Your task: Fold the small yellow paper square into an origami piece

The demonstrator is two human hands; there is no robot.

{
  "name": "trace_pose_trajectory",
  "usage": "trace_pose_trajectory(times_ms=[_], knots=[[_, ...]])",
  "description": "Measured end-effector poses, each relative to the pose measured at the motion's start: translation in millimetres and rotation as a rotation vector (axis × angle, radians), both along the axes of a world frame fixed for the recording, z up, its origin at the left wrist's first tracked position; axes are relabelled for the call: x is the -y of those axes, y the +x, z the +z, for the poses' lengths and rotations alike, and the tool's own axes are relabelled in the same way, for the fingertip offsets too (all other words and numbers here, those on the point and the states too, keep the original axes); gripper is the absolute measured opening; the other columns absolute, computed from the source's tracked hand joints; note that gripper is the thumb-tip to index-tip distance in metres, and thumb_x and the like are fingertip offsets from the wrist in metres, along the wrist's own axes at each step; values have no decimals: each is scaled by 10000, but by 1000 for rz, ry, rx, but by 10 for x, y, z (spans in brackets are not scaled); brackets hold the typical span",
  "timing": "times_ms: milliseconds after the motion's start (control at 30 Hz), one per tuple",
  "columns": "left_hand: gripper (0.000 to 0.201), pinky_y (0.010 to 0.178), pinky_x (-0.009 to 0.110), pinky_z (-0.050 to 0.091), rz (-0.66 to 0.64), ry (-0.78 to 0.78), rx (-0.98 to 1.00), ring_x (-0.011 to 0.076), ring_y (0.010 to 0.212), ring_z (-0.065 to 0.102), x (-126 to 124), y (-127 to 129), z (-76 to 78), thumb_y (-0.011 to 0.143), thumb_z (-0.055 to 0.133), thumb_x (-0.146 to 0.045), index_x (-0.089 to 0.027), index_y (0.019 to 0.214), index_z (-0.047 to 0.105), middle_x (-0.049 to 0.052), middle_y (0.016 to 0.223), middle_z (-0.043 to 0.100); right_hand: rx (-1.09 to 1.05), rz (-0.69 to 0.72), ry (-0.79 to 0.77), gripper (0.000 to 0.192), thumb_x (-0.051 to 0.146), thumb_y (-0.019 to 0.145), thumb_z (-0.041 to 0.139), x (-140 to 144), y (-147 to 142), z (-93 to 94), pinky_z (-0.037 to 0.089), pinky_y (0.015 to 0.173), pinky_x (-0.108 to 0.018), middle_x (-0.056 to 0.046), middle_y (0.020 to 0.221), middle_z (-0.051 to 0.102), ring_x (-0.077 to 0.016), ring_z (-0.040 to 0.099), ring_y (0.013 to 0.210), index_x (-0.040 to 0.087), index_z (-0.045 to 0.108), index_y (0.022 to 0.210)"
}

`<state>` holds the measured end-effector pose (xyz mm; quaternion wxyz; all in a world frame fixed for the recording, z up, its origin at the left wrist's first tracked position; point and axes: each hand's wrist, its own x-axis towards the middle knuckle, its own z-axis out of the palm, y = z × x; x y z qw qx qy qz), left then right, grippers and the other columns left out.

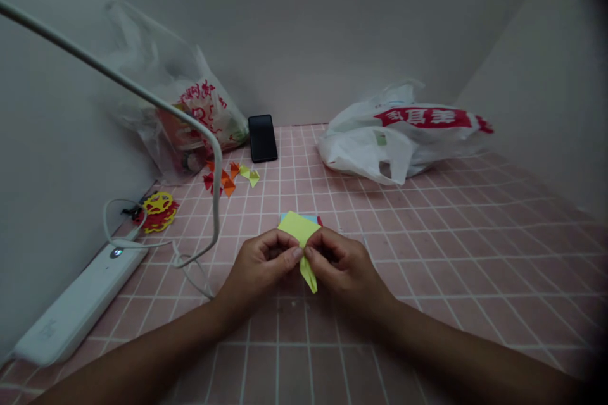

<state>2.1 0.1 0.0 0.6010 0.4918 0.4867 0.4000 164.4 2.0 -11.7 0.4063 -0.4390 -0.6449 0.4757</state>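
Both hands meet at the middle of the view around a piece of folded yellow paper (298, 226). My left hand (260, 269) pinches it between thumb and forefinger from the left. From the right, my right hand (349, 269) pinches the same paper, its fingertips almost touching the left ones. A flat square part of the paper points away from me, and a narrow folded part hangs down towards me. Just behind it, partly hidden by the paper, lies something light blue (285, 217) with a red edge.
Several small folded paper pieces (228, 186) in red, orange and yellow lie at the back left. Near them are a black phone (263, 138) and yellow and red cut-outs (159, 204). Plastic bags (363, 149) stand at the back. A white cable (216, 202) crosses above a white power bank (80, 304).
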Motion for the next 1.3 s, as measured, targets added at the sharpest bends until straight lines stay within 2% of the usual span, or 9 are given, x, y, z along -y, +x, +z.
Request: trace_pose_trajectory(times_ms=[533, 733, 1067, 1200, 1300], knots=[[176, 594, 237, 424, -3, 29, -68, 120, 618, 542, -16, 6, 4, 724, 689, -320, -163, 723, 609, -12, 678, 602, -46, 43, -71, 169, 261, 857, 520, -38, 19, -17, 362, 553, -243, 22, 645, 502, -122, 457, 597, 184, 522, 706], [154, 582, 228, 411, -10, 52, -81, 105, 592, 519, -29, 5, 0, 724, 678, -289, -157, 714, 600, -22, 657, 577, 2, 44, -35, 166, 244, 857, 512, -30, 10, -20, 358, 554, -243, 20, 645, 506, -121, 457, 599, 180, 525, 704], [129, 588, 252, 409, -103, 140, -315, 129, 614, 502, 9, 7, 9, 771, 602, -273, -161, 709, 586, -5, 664, 561, 16, 85, -46, 194, 269, 851, 541, -52, 22, 28, 354, 543, -237, 23, 654, 500, -115, 447, 601, 185, 491, 684], [129, 555, 234, 393, -136, 101, -265, 114, 588, 483, 10, 6, -9, 770, 599, -277, -160, 718, 581, -15, 660, 550, 64, 84, -19, 186, 234, 859, 515, -42, 23, 33, 335, 542, -243, 18, 648, 496, -117, 434, 603, 179, 495, 682], [129, 546, 228, 390, -135, 95, -237, 109, 580, 474, 1, 8, 5, 762, 602, -277, -162, 713, 568, -23, 652, 537, -11, 76, -32, 213, 262, 888, 491, -33, 31, 23, 323, 526, -240, 28, 641, 467, -108, 405, 577, 183, 483, 690]])
